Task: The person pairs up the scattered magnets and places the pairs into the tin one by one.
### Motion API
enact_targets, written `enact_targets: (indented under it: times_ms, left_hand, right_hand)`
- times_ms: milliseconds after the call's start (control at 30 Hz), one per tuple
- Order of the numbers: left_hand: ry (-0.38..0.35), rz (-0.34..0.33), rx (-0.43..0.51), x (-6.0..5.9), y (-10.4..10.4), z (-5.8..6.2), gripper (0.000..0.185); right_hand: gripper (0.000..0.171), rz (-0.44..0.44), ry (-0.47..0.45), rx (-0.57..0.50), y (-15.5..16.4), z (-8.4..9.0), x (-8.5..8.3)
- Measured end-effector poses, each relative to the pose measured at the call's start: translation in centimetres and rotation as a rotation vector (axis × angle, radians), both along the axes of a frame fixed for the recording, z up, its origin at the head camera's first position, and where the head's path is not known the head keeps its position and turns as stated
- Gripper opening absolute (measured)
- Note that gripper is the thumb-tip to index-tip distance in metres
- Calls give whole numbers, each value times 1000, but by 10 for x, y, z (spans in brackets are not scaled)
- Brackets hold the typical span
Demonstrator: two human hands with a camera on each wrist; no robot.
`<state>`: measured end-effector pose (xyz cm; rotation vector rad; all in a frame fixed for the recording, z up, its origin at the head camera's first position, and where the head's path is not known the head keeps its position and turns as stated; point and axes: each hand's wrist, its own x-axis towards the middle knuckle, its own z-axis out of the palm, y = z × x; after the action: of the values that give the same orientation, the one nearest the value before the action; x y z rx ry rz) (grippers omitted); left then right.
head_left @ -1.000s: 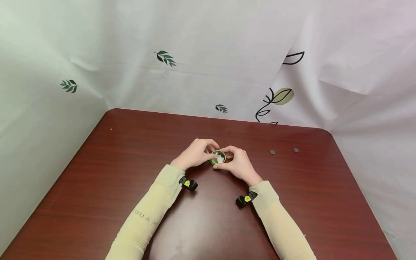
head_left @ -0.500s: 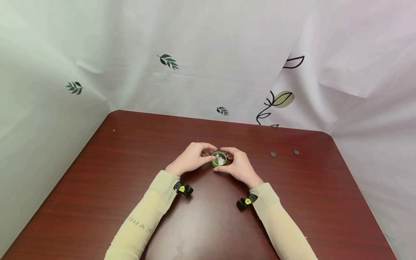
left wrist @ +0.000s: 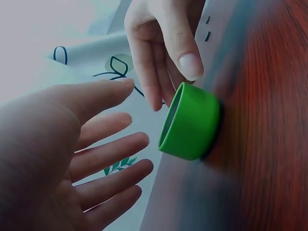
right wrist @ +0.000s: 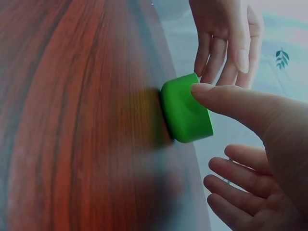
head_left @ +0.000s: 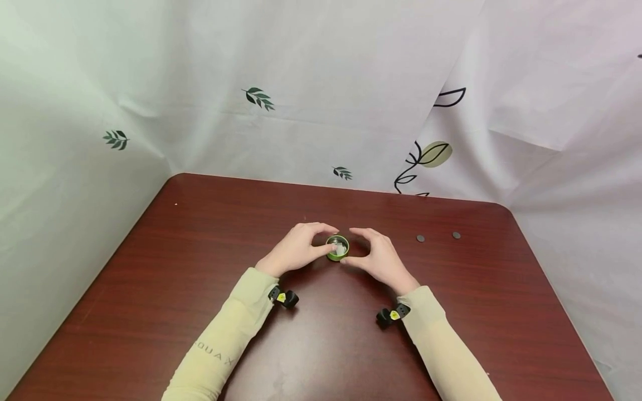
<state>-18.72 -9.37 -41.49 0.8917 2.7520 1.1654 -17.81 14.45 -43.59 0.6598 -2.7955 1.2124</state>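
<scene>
1. The small green tin [left wrist: 192,124] is standing upright on the table [head_left: 200,250], between the two hands, about midway between the left and right edges and nearer the far edge; the near edge is lying out of view.
2. The left hand [head_left: 295,249] is holding a wide curve beside the tin, fingers spread and gripping nothing; whether its thumb is touching the rim, I cannot tell.
3. The right hand [head_left: 382,257] is also forming a wide, unclosed curve on the other side; its thumb is pointing at the tin's wall, and contact there is staying unclear.
4. The tin is looking light, stiff-walled and probably metal, its glossy coat likely being a little slippery; denting seems likelier than breaking.
5. Pale pieces [head_left: 340,250] are lying inside the uncovered top, so tilting would be risking a spill. The outer wall below the rim is offering the best hold, pinched from opposite sides.
6. Two dark discs [head_left: 420,238] are lying right of the tin, toward the far right corner. Roomier wood is stretching toward the left edge, while pale cloth [head_left: 301,136] is hanging behind the far edge.
</scene>
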Motion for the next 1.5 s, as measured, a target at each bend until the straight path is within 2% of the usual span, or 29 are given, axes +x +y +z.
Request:
enact_targets:
  times_ms: [300,633,833,1067,1267,1500]
  left_hand:
    - [-7,-24,32,5,10,4,47]
    - [76,-44,22,7,20,4,53]
    - [63,-43,11,10,25,5,59]
    - [68,-77,-11,13,35,6,66]
    - [39,-77,-33,19,42,6,69]
    - [26,-100,-32,24,48,5,70]
  right_hand:
    - [70,-22,-2,23,14,3,4]
    - [71,-55,2,37,33,4,9]
    - [71,-70,0,36,43,2,12]
    - [69,-111,10,39,59,2,17]
    - [69,-128,42,34,70,2,21]
    - [68,-144,31,33,78,3,24]
